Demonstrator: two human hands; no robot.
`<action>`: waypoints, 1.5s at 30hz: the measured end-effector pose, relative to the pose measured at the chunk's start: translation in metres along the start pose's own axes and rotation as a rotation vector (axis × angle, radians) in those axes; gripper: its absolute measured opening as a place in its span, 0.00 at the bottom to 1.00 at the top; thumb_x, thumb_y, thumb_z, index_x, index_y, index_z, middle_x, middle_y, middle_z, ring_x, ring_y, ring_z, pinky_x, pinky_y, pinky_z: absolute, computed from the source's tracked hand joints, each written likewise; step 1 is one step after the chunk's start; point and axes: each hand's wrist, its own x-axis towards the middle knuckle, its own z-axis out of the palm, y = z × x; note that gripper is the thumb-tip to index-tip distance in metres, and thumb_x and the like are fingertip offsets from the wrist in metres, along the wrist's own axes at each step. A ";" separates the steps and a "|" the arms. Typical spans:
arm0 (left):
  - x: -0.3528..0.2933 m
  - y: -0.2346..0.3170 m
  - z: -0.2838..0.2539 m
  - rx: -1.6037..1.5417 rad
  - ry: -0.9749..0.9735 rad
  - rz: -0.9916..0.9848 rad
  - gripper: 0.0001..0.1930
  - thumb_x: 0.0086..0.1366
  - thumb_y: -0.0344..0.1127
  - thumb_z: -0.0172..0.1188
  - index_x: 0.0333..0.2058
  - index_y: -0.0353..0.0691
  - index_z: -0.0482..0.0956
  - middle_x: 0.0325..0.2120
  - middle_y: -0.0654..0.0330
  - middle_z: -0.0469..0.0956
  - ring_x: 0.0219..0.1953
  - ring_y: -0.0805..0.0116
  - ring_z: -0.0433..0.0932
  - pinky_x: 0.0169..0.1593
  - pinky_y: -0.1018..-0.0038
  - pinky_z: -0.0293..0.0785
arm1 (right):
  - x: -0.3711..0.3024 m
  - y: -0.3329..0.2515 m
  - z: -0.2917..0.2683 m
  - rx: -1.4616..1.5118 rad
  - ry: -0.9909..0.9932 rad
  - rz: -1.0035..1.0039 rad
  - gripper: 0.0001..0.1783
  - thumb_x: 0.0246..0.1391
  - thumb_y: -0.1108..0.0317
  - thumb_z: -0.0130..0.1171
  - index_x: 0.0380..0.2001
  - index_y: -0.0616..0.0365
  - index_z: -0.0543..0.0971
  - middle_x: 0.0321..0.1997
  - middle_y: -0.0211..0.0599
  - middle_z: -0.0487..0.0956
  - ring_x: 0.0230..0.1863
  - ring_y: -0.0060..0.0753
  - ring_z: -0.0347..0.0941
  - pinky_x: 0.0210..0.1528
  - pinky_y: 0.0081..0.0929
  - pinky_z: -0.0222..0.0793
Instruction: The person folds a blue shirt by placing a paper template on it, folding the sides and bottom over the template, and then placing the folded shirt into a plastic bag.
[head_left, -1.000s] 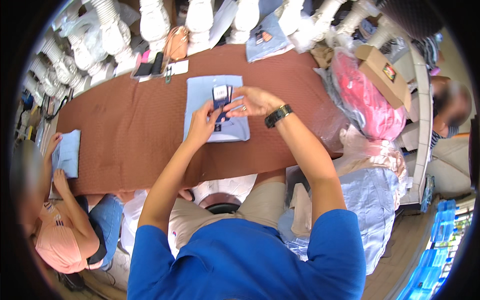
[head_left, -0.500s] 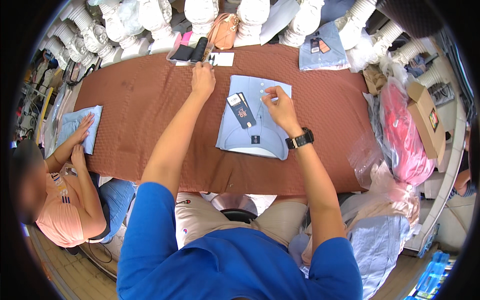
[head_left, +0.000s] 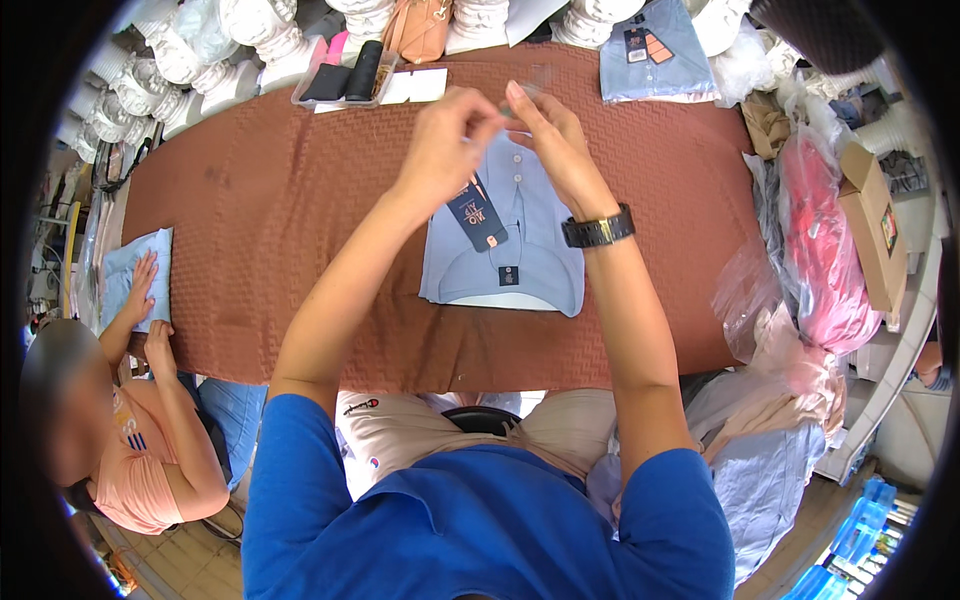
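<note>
A folded light-blue buttoned shirt [head_left: 548, 245] lies on the brown table with its collar end toward me. On it rests a dark hang tag [head_left: 476, 218], partly covered by my left hand. My left hand [head_left: 452, 142] and my right hand [head_left: 556, 142] come together over the shirt's far end, fingertips almost meeting. The left fingers are closed in a pinch. My right thumb and fingers also close around something small; blur hides what either hand holds. A dark watch [head_left: 598, 228] circles my right wrist.
Behind my hands stands a clear plastic tray [head_left: 338, 84] with black items. White mannequin busts [head_left: 262, 28] line the back, beside a brown bag [head_left: 420, 30]. Another folded shirt [head_left: 655, 70] is back right. Bagged red clothing [head_left: 815, 235] sits right. At left, a co-worker's hands press blue fabric [head_left: 150, 262].
My left hand has left the plastic tray and come right and nearer, to my right hand. My right hand has moved up, away from the shirt's buttons. The view has shifted slightly.
</note>
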 end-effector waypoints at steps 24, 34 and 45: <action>0.014 -0.063 0.038 0.235 -0.415 0.375 0.11 0.50 0.15 0.56 0.32 0.36 0.76 0.37 0.58 0.70 0.45 0.56 0.73 0.47 0.64 0.72 | -0.021 0.036 -0.050 -0.531 -0.113 0.039 0.21 0.64 0.53 0.55 0.49 0.60 0.72 0.31 0.44 0.80 0.35 0.38 0.77 0.40 0.38 0.70; 0.012 -0.061 0.031 0.354 -0.416 0.340 0.02 0.64 0.24 0.52 0.35 0.35 0.71 0.34 0.55 0.73 0.43 0.55 0.74 0.45 0.62 0.71 | -0.026 0.027 -0.050 -0.857 -0.183 -0.128 0.14 0.59 0.55 0.58 0.44 0.49 0.79 0.39 0.40 0.82 0.42 0.47 0.79 0.43 0.42 0.72; 0.016 -0.059 0.035 0.343 -0.375 0.362 0.03 0.64 0.27 0.54 0.35 0.36 0.71 0.34 0.56 0.73 0.40 0.54 0.74 0.44 0.62 0.71 | -0.021 0.028 -0.036 -1.056 -0.134 -0.320 0.10 0.52 0.62 0.61 0.38 0.48 0.83 0.35 0.36 0.81 0.36 0.46 0.80 0.37 0.42 0.74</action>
